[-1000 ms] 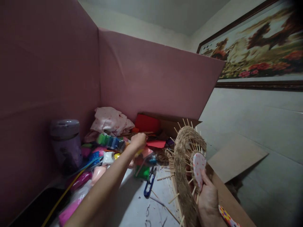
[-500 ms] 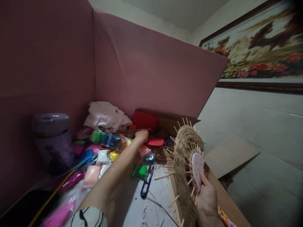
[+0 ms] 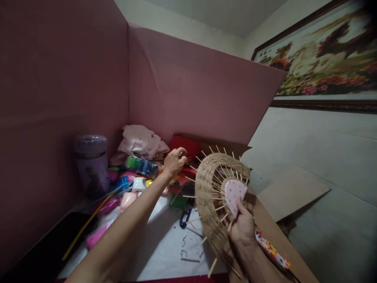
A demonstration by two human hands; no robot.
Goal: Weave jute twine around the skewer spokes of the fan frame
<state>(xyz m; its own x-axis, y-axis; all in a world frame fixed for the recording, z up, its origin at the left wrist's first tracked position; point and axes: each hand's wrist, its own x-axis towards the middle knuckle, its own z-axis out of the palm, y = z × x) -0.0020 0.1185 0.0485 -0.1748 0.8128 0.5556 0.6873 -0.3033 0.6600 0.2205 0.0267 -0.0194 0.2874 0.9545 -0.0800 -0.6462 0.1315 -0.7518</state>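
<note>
My right hand (image 3: 244,226) grips a round twine weaving (image 3: 206,196) by its centre, thumb on a white fabric patch (image 3: 235,194) with reddish dots. Thin wooden sticks radiate from that centre through a wide woven band, their ends poking past the outer edge. My left hand (image 3: 175,161) is raised left of the weaving, in front of a red piece (image 3: 185,146). Its fingers are bent, with a gap between forefinger and thumb, and I see nothing in them. Blue thread snips (image 3: 185,216) lie on the white tabletop (image 3: 165,236), partly shaded.
Bagged coloured clay (image 3: 141,167) in several colours lies to the left, near a lilac cup (image 3: 92,165). Crumpled dotted cloth (image 3: 144,141) sits behind it. A pink panel (image 3: 191,90) rises at the back. Cardboard (image 3: 271,228) runs along the right.
My left hand has lifted from the pile, its fingers loosening from a closed shape. The weaving has turned to face me more and shifted left with my right hand. The camera view has shifted.
</note>
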